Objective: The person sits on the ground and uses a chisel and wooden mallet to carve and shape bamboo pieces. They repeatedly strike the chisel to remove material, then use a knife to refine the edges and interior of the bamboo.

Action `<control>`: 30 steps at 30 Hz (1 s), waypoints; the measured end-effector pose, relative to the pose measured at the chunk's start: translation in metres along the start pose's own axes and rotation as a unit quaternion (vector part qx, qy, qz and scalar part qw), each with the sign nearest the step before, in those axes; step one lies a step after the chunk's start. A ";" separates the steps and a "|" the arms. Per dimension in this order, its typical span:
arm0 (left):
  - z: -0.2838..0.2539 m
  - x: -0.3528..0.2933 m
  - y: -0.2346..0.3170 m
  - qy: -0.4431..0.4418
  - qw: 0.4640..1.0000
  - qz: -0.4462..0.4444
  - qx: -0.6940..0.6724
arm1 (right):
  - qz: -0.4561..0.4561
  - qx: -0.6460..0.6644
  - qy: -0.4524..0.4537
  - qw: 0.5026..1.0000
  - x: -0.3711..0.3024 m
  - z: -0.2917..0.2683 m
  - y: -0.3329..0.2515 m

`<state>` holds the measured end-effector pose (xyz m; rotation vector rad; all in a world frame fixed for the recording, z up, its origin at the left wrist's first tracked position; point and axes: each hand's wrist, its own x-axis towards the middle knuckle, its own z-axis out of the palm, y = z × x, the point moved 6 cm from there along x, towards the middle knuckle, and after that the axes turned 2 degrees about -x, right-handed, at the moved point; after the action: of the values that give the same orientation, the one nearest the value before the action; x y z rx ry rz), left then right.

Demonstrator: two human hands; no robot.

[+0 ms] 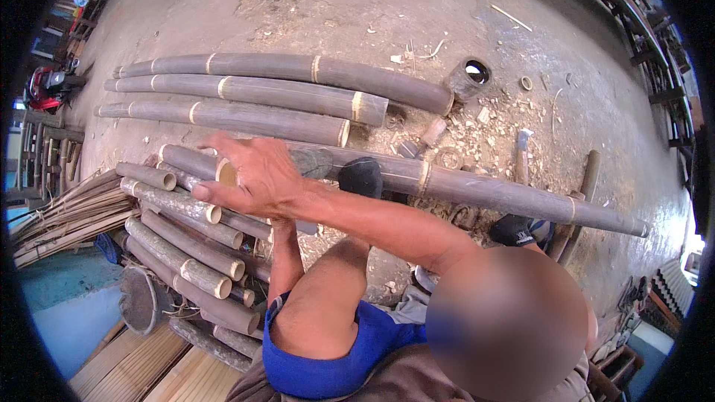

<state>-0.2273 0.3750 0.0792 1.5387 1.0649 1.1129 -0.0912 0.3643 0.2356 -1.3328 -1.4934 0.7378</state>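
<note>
Spreading right hand (261, 171) wide by bamboo pile (194, 243), can't tell left hand's grip, maybe risking a rollaway from bumping loose pieces.

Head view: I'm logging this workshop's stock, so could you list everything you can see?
long poles: 4, grey-brown, three upper left, one crossing centre to right
short pieces: at least ten, brown or mottled, piled left
small pole: 1, brown, right
tube: 1, brown, upper right of centre
chips: many, tan, right of centre
tool: 1, brown handle, grey head, right of chips
strips: many, tan, far left
bucket: 1, dark grey, lower left
planks: several, tan, lower left
rack: 1, dark, right edge
edge clutter: too small to count
shorts: 1, blue, lower centre
footwear: 2, black, centre and right
left forearm: 1, bare, hand hidden
right hand: 1, bare, spread by a short piece's end
</note>
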 end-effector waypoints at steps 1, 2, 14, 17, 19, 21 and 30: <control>0.001 -0.001 0.000 0.001 1.000 0.001 0.002 | -0.002 0.013 -0.018 1.000 0.001 -0.003 0.002; 0.002 -0.005 -0.001 0.001 1.000 -0.002 0.003 | -0.005 0.026 -0.036 0.999 0.002 -0.006 0.004; 0.008 0.002 -0.005 -0.006 1.000 0.005 0.002 | -0.057 -0.002 0.185 0.981 0.001 -0.050 0.008; 0.007 0.008 -0.004 -0.011 1.000 0.011 0.001 | -0.017 0.134 -0.007 0.991 0.034 0.003 0.008; 0.004 0.008 -0.003 -0.012 1.000 0.010 0.009 | -0.010 0.129 -0.089 0.987 0.027 0.009 -0.004; 0.001 0.008 -0.002 -0.009 1.000 0.008 0.014 | 0.005 0.100 -0.192 0.976 0.021 0.007 -0.009; 0.003 0.002 -0.005 -0.002 1.000 0.004 0.014 | -0.026 0.143 -0.033 0.989 0.000 -0.004 -0.004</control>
<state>-0.2244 0.3770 0.0736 1.5668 1.0766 1.1048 -0.0890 0.3625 0.2406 -1.0591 -1.4074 0.9309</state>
